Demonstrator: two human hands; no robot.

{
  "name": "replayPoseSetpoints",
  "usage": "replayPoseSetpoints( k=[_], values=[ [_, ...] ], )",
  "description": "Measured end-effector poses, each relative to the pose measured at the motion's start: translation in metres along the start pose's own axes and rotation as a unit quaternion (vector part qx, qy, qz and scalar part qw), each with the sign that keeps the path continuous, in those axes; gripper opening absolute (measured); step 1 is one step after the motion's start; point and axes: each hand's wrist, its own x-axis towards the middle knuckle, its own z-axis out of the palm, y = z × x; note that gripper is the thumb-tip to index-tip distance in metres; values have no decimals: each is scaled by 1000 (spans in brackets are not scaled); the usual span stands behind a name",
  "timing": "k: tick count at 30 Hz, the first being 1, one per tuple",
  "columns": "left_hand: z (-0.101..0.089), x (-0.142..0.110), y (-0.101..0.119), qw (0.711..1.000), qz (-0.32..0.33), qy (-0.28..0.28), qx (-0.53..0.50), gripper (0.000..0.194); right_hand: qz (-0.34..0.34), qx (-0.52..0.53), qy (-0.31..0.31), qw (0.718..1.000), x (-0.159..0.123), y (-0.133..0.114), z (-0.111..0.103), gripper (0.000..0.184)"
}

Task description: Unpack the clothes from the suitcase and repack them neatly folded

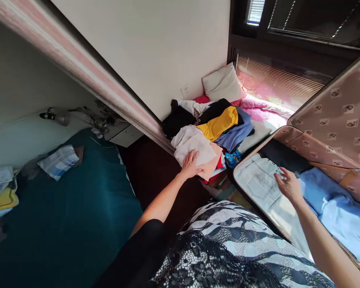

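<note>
Near the middle of the frame, the left hand (192,164) lies with fingers spread on a crumpled white garment (192,142), pressing its lower edge without closing around it. This garment sits at the front of a clothes heap, over a peach-coloured cloth (211,170). Behind it in the heap are a yellow garment (220,123), a blue-violet one (237,130) and a black one (178,120) toward the left. Right of centre, the right hand (288,184) hangs over the open suitcase (333,104), loosely curled, thumb and fingers apart, nothing seen in its grasp; whether its fingertips touch the pale denim jeans (261,180) just beside them cannot be told. The jeans lie in the suitcase's left part, back pocket facing up, with light-blue clothing (345,216) at lower right. The raised lid, lined with printed fabric, fills the right edge. A pale pillow (223,83) leans on the wall at upper centre, near lowered blinds (276,76). At left, a teal bedsheet (87,208) spreads beneath a folded plaid cloth (60,162).
</note>
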Motion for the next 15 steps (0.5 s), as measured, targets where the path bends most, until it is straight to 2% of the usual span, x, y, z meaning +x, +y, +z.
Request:
replayPoseSetpoints(
  k=[4,7,11,15],
  values=[
    [10,7,-3,998,21,58,13,80,-85,39,-93,991,3,-92,45,52],
    [9,11,-5,996,39,75,30,74,-80,4,-137,987,27,-142,59,46],
    [10,10,0,994,42,88,41,77,-46,-31,-103,993,86,-194,67,53],
    [12,7,6,994,36,92,40,82,-35,-64,-64,995,150,-229,77,72]
  ],
)
